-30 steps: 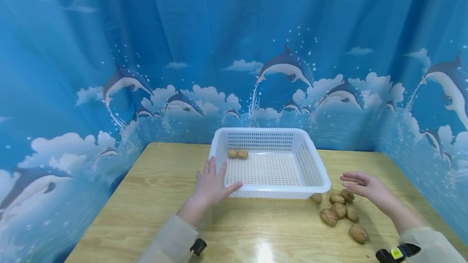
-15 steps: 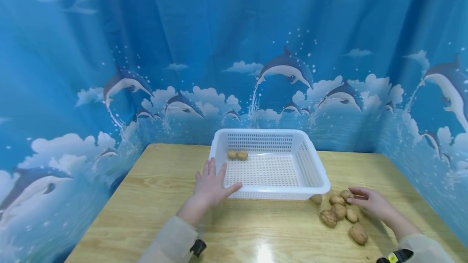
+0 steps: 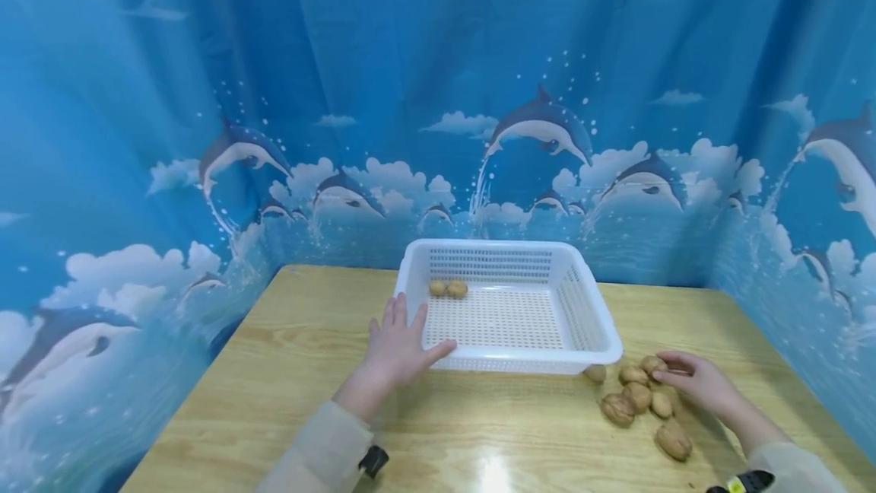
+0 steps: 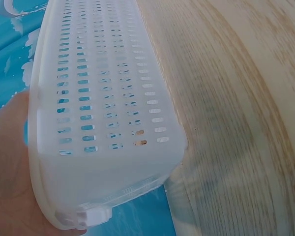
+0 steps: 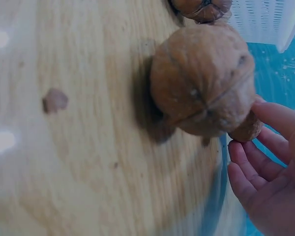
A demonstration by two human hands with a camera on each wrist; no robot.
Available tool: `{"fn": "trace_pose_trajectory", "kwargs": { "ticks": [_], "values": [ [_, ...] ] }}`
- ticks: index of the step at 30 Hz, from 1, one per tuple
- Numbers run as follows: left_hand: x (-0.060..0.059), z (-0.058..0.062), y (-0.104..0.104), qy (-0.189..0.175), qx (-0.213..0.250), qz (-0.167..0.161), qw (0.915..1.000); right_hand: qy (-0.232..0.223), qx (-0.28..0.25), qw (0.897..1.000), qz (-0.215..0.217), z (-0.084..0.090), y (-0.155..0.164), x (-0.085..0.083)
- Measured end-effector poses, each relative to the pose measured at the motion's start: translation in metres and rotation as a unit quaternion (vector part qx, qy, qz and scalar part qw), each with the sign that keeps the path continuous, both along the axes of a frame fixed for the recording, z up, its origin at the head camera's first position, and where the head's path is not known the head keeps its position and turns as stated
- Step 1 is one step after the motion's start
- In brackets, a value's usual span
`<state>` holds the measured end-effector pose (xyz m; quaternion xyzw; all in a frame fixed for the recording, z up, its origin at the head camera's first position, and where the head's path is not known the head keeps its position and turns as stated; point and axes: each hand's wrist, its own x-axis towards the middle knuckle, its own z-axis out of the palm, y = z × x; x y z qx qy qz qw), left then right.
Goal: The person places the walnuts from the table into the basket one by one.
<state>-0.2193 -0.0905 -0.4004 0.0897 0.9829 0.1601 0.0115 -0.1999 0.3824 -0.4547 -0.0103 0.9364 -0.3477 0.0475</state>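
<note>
1. A white plastic basket (image 3: 527, 354) with slotted walls is set on the wooden surface (image 3: 479, 432).
2. The basket's near left corner is touched by the left hand (image 3: 399, 348), its fingers spread.
3. To the right of the basket's near right corner, a tan walnut (image 3: 652, 364) is pinched between the thumb and fingers of the right hand (image 3: 705, 383).
4. More walnuts (image 3: 636, 397) are clustered there; a larger, oval one is left slightly apart, farthest from the basket.
5. Rounded, brown, creased shells are shown, one marked in the right wrist view by a raised seam and dark pits.
6. Two yellowish walnuts (image 3: 456, 289) are placed side by side inside the basket, toward its far left corner.
</note>
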Motion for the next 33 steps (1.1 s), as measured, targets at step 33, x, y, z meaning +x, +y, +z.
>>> {"fn": "trace_pose_trajectory", "kwargs": {
  "ticks": [33],
  "values": [
    [-0.001, 0.0, -0.001, -0.003, 0.002, -0.004, 1.0, 0.019, -0.033, 0.998, 0.041, 0.083, -0.036, 0.012]
  ]
}}
